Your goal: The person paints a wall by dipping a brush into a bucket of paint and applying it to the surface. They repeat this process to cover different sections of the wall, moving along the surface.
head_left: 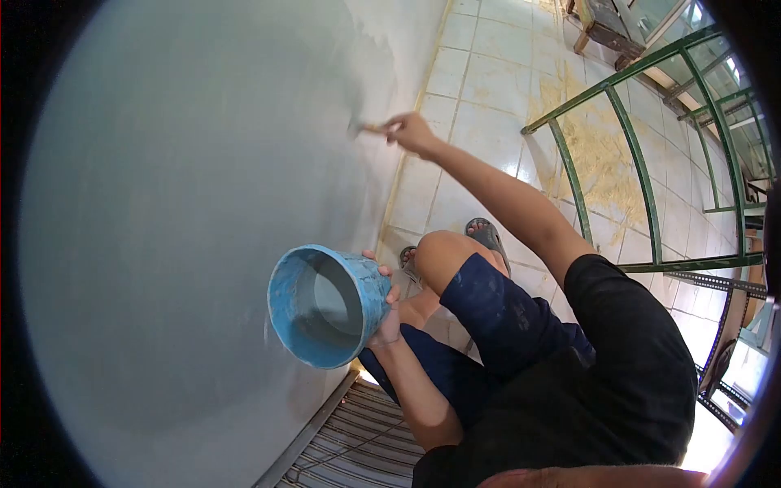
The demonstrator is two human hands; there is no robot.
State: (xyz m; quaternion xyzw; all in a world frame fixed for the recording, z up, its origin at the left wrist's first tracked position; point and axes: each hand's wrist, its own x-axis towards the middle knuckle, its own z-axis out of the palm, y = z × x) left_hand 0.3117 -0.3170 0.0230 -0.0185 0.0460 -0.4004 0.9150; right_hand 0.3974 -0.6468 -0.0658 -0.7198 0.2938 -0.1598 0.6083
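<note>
My left hand (386, 313) is closed around the side of a blue plastic bucket (375, 285), fingers against its outer wall. The bucket is tilted, its mouth turned toward me, and holds grey-green liquid paint (335, 297). Farther up, my right hand (413, 133) grips the handle of a paintbrush (373, 128). The brush's blurred head is at the wall (179, 203), where grey-green paint covers most of the surface. A paler strip of wall runs beside the brush, with a ragged paint edge.
A green metal frame (637, 154) stands on the tiled floor (496, 49) to the right. Yellowish stains (598, 154) mark the tiles. A wooden bench (610, 32) is at the top right. Below the bucket lies a slatted metal grille (358, 439). My sandalled foot (486, 234) rests near the wall.
</note>
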